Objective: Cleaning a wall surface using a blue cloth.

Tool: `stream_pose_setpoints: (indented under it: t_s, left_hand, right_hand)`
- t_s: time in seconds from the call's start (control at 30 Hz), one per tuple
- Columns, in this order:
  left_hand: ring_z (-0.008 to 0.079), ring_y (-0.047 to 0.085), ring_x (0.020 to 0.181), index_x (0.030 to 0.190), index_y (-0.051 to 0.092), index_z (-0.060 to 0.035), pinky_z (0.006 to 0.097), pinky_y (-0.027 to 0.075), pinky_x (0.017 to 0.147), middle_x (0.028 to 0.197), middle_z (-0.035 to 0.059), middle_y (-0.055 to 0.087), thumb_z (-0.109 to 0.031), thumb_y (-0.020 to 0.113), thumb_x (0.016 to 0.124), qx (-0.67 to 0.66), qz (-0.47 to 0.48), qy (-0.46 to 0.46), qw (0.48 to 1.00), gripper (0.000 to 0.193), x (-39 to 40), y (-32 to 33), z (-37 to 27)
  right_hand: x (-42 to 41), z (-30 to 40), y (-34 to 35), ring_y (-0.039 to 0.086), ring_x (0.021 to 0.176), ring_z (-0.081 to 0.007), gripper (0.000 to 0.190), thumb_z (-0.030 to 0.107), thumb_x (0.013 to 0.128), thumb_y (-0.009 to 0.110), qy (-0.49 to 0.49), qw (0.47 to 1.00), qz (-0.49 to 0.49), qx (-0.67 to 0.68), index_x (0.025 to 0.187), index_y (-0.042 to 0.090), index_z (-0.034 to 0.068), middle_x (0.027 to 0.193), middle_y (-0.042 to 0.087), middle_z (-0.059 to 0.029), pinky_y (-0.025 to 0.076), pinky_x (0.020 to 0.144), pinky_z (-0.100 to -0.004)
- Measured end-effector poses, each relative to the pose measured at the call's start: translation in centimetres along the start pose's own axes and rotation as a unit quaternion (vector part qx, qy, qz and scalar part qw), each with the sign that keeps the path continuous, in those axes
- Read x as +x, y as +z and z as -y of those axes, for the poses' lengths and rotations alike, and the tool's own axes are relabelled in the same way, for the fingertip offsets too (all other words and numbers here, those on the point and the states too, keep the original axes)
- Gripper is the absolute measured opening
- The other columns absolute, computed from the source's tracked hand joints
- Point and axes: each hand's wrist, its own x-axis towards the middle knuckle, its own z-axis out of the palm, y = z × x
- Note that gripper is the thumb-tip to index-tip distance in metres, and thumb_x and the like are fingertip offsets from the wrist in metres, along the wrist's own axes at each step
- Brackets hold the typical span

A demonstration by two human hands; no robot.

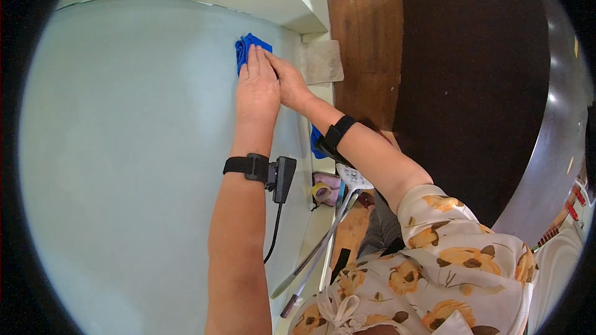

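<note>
A folded blue cloth (254,42) lies against a large pale blue, smooth surface (130,125), near the corner by a cream ledge. My left hand (258,81) presses flat on the cloth, its fingers stretched over it. Close beside it on the right, my right hand (291,81) touches the left hand, with its fingertips at the cloth's edge; its palm side is hidden. Both forearms wear black straps, and a black device hangs on the left one.
A beige cloth (323,62) lies on the ledge. Further down it are a yellow tape roll (321,191), a pink item, another blue cloth (317,142) and long-handled tools (321,242). A dark mat (465,79) covers part of the wooden floor (365,42); clear plastic lies beyond.
</note>
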Motion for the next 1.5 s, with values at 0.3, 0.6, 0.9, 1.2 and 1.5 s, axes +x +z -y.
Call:
stream_pose_setpoints:
  t_s: [0.3, 0.6, 0.9, 1.2, 1.5]
  left_hand:
    - [0.0221, 0.025, 0.140, 0.139, 0.041, -0.0061, 0.0445, 0.015, 0.115, 0.147, 0.0063, 0.037, -0.021, 0.047, 0.089, 0.077, 0.017, 0.004, 0.997, 0.053, 1.7, 0.4, 1.1]
    - [0.0217, 0.024, 0.140, 0.141, 0.038, -0.0064, 0.0435, 0.013, 0.115, 0.148, 0.0066, 0.036, -0.020, 0.047, 0.089, 0.079, 0.042, 0.026, 0.996, 0.054, 2.4, 3.3, -0.5]
    - [0.0212, 0.027, 0.139, 0.143, 0.035, -0.0059, 0.0428, 0.013, 0.116, 0.149, 0.0067, 0.035, -0.024, 0.045, 0.091, 0.120, 0.058, 0.062, 0.989, 0.056, -1.6, 2.7, -5.4]
    - [0.0198, 0.020, 0.142, 0.145, 0.030, -0.0066, 0.0434, 0.007, 0.116, 0.152, 0.0042, 0.030, -0.029, 0.042, 0.094, 0.159, 0.135, 0.082, 0.975, 0.058, -5.4, 1.8, -11.4]
    - [0.0235, 0.023, 0.141, 0.145, 0.030, -0.0036, 0.0449, 0.008, 0.117, 0.151, 0.0086, 0.031, -0.024, 0.044, 0.091, 0.131, 0.171, 0.119, 0.969, 0.059, -15.1, 6.0, -14.0]
  right_hand:
    - [2.5, -1.7, 0.6, 0.052, 0.111, -0.0403, 0.052, 0.025, 0.089, 0.052, 0.006, 0.999, -0.015, -0.049, 0.137, 0.041, 0.007, 0.123, 0.053, -0.0239, 0.044, 0.093, -0.0447]
    - [2.7, -4.2, -0.8, 0.053, 0.110, -0.0411, 0.050, 0.028, 0.091, 0.050, 0.036, 0.994, 0.052, -0.092, 0.135, 0.043, 0.008, 0.119, 0.056, -0.0245, 0.044, 0.092, -0.0451]
    - [-3.8, -6.3, -1.3, 0.049, 0.120, -0.0353, 0.058, 0.027, 0.089, 0.055, 0.094, 0.993, 0.057, -0.034, 0.140, 0.037, 0.005, 0.131, 0.051, -0.0218, 0.040, 0.100, -0.0393]
    - [-11.2, -6.8, -3.1, 0.050, 0.118, -0.0385, 0.058, 0.024, 0.089, 0.055, 0.104, 0.994, 0.042, 0.007, 0.140, 0.036, 0.005, 0.129, 0.051, -0.0255, 0.041, 0.099, -0.0414]
    - [-21.1, -8.9, 2.3, 0.053, 0.114, -0.0401, 0.060, 0.029, 0.091, 0.052, 0.153, 0.985, 0.073, 0.017, 0.141, 0.032, 0.003, 0.126, 0.052, -0.0270, 0.044, 0.095, -0.0421]
